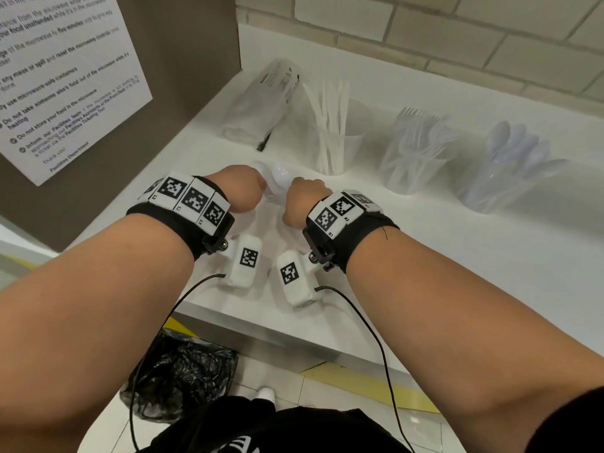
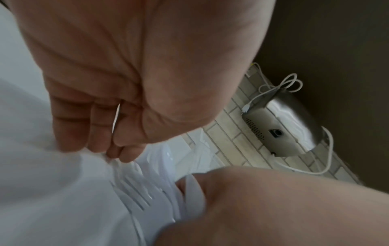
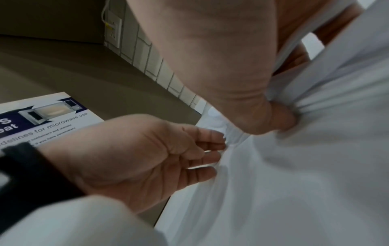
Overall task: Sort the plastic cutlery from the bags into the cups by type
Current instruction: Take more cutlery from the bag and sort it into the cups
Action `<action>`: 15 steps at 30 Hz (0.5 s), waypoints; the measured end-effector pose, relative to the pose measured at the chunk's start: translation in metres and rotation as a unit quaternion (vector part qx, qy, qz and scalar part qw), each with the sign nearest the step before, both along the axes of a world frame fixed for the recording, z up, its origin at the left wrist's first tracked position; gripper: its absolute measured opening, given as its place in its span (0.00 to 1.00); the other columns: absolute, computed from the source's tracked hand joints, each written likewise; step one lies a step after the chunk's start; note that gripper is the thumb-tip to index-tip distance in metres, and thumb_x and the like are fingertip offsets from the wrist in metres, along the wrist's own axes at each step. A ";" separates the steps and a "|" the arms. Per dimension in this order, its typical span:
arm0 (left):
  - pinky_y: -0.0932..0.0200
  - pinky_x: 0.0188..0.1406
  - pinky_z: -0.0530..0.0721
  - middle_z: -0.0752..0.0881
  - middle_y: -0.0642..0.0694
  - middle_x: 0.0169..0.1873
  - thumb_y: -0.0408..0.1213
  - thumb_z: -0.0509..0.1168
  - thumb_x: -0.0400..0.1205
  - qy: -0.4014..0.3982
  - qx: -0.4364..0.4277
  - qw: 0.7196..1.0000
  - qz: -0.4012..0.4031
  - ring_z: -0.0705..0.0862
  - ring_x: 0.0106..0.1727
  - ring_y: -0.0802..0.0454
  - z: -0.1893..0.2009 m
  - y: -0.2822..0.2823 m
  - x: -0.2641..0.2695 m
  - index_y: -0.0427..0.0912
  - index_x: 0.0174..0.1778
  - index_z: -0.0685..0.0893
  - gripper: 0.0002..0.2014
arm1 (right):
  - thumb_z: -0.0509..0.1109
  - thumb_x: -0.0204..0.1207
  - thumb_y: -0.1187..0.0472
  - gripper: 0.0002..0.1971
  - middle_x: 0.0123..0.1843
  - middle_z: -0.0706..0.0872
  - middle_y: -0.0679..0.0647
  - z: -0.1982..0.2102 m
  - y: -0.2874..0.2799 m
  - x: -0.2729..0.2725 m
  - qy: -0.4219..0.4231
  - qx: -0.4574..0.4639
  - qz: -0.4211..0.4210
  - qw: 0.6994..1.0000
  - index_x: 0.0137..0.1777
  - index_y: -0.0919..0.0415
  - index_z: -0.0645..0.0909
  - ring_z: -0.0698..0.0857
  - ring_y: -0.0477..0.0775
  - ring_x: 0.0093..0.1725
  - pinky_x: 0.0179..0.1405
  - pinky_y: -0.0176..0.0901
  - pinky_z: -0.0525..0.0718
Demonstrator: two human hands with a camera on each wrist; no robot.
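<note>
Low over the white counter, both hands hold a clear plastic bag of cutlery between them. My left hand pinches the bag's left side; in the left wrist view its fingertips nip the film just above several white forks inside. On the bag's right side, my right hand bunches the film under its thumb. Behind stand three clear cups: knives, forks, spoons.
A second clear bag lies at the back by the brown side panel, which carries a printed notice. A tiled wall runs behind the cups. Below the counter's front edge sits a black bin bag.
</note>
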State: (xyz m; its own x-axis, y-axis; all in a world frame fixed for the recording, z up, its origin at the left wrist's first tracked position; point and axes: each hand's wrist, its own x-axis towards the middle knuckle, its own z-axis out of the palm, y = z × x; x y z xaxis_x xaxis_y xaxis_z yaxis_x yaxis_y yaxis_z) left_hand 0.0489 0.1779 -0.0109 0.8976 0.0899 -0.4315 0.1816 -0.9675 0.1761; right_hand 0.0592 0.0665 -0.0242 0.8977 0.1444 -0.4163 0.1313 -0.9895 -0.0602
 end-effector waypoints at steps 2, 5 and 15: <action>0.45 0.71 0.73 0.70 0.33 0.75 0.24 0.54 0.82 -0.025 -0.036 0.997 0.064 0.72 0.73 0.36 -0.001 0.001 0.002 0.35 0.79 0.65 0.26 | 0.67 0.75 0.62 0.22 0.66 0.77 0.63 -0.003 0.003 -0.001 -0.013 -0.004 -0.005 1.000 0.68 0.65 0.69 0.78 0.63 0.66 0.67 0.56 0.79; 0.44 0.71 0.72 0.66 0.31 0.77 0.24 0.55 0.82 -0.037 -0.078 0.992 0.092 0.71 0.75 0.34 -0.002 0.006 0.007 0.38 0.83 0.57 0.31 | 0.68 0.74 0.62 0.24 0.66 0.77 0.63 -0.006 0.004 -0.002 -0.014 -0.012 0.005 1.000 0.69 0.65 0.68 0.78 0.64 0.66 0.67 0.58 0.79; 0.50 0.66 0.77 0.77 0.41 0.72 0.25 0.55 0.82 -0.020 -0.116 0.993 -0.001 0.78 0.68 0.41 -0.011 0.011 0.001 0.46 0.77 0.72 0.26 | 0.68 0.74 0.65 0.21 0.43 0.80 0.52 -0.004 -0.008 0.004 -0.033 0.045 0.054 0.997 0.67 0.63 0.73 0.82 0.57 0.47 0.41 0.44 0.77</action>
State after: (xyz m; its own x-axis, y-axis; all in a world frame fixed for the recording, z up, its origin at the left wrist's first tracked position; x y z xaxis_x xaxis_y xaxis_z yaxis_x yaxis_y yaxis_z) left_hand 0.0503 0.1889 -0.0221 0.9141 -0.0102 -0.4053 0.1678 -0.9004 0.4013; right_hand 0.0631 0.0585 -0.0284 0.8996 0.2756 -0.3387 0.2430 -0.9605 -0.1359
